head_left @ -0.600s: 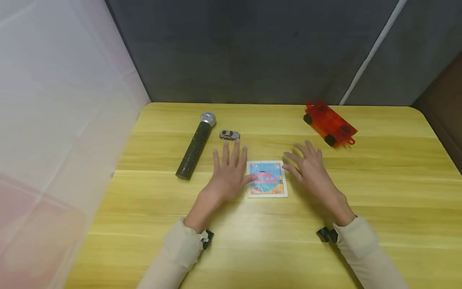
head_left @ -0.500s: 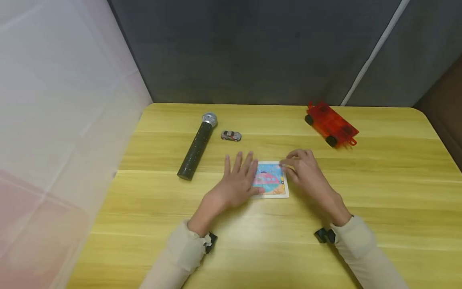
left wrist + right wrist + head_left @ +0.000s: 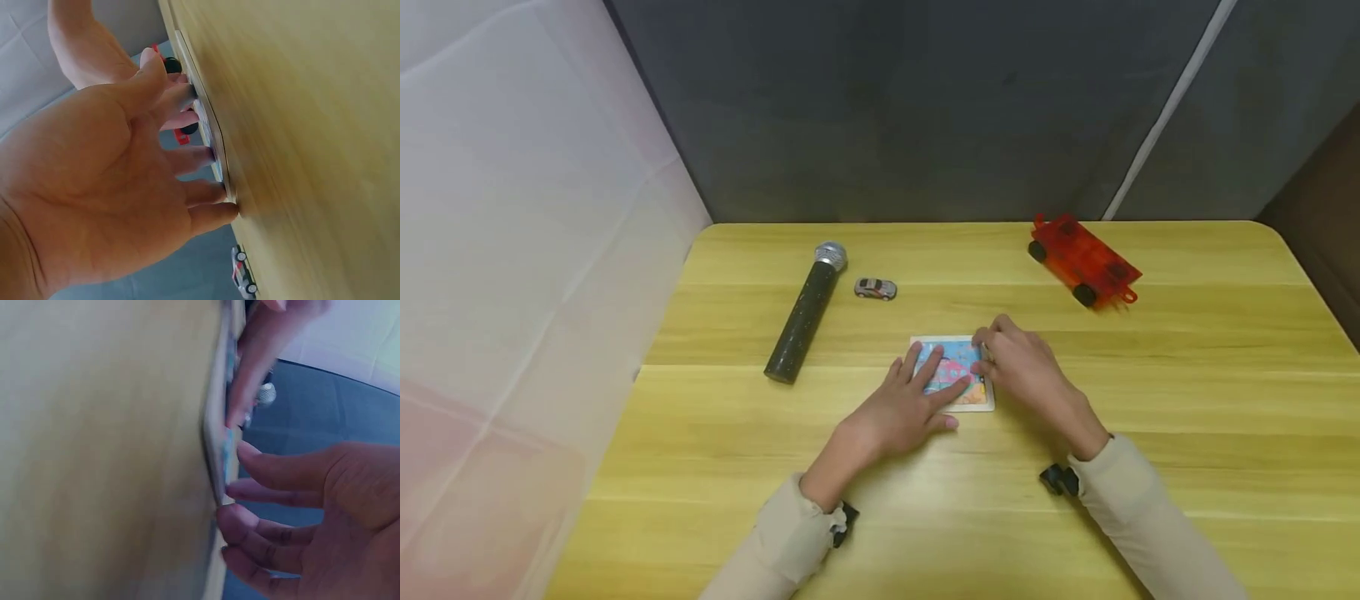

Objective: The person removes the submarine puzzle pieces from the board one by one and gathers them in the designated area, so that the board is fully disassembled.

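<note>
A small square picture puzzle (image 3: 958, 347) with a white border lies on the wooden table; its picture shows a pink shape on blue. My left hand (image 3: 891, 418) rests on its left part with fingers spread, and the thumb lies just off the lower border. At the upper right corner, my right hand (image 3: 1028, 367) touches the puzzle with bent fingers and thumb. From the right wrist view, the right thumb (image 3: 281, 469) is close to the puzzle's surface and the fingertips meet its corner. Whether they pinch a piece is unclear.
A black microphone (image 3: 801, 323) with a silver head lies on the left. Beside it stands a small toy car (image 3: 876, 288). A red wheeled toy (image 3: 1086, 262) sits at the back right. Dark panels (image 3: 880, 108) rise behind the table, and a pale sheet hangs on the left.
My left hand has slid right and lower, with its fingers now spread over the puzzle. The right hand has come in from beside the puzzle to its upper right corner, its fingers bending more.
</note>
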{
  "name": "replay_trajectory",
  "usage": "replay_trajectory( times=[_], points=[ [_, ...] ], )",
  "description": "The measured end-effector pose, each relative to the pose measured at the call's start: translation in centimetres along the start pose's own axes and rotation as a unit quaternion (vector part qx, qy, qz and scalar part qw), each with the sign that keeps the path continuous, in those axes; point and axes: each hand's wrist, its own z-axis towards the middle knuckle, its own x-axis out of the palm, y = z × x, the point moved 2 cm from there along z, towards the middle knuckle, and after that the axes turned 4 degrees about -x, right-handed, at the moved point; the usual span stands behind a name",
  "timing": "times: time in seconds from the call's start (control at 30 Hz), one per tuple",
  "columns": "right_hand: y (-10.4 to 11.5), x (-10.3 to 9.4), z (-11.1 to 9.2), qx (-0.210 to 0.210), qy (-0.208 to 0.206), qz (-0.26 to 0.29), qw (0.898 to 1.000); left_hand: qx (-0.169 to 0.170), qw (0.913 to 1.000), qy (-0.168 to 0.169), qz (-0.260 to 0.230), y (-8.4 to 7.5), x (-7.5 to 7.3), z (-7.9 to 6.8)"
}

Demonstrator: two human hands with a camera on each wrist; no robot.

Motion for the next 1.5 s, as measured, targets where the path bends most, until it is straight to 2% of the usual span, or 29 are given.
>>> replay_trajectory(
  times=[0.23,0.37,0.57,0.63,0.77,0.87,1.0,1.17,1.33,1.43,1.5],
  points=[
    [-0.2,0.7,0.2,0.041,0.013,0.056,0.997,0.003,1.0000,-0.007,0.000,-0.1,0.3,0.0],
    [-0.4,0.7,0.4,0.042,0.010,0.066,0.997,0.000,0.9999,-0.005,0.010,0.0,0.3,0.0],
    [-0.5,0.5,0.9,0.027,-0.056,0.091,0.994,-0.003,0.9998,-0.009,0.019,0.1,0.2,0.0],
    [-0.5,0.5,1.1,0.018,-0.066,0.107,0.992,-0.002,0.9998,-0.009,0.017,0.1,0.2,-0.1],
    [-1.4,-0.2,1.2,0.016,-0.045,0.148,0.988,-0.002,0.9999,-0.008,0.013,0.2,0.2,-0.2],
    [-3.6,-2.1,0.4,0.041,-0.020,0.166,0.985,0.000,0.9998,-0.013,0.011,0.3,0.3,-0.2],
    [-7.3,-4.5,-1.1,0.084,0.031,0.153,0.984,0.001,0.9998,-0.014,0.011,0.3,0.3,-0.1],
    [-9.9,-4.9,-1.7,0.113,0.080,0.114,0.984,-0.002,0.9998,-0.012,0.014,0.3,0.3,-0.2],
    [-10.5,-4.2,-1.8,0.134,0.064,0.061,0.987,-0.005,0.9997,-0.017,0.016,0.2,0.4,-0.2],
    [-9.4,-4.0,-1.6,0.136,0.050,0.044,0.989,-0.010,0.9996,-0.019,0.021,0.1,0.4,-0.2],
    [-7.9,-3.9,-1.3,0.114,0.036,0.047,0.992,-0.013,0.9996,-0.017,0.020,0.0,0.5,-0.2]
  ],
)
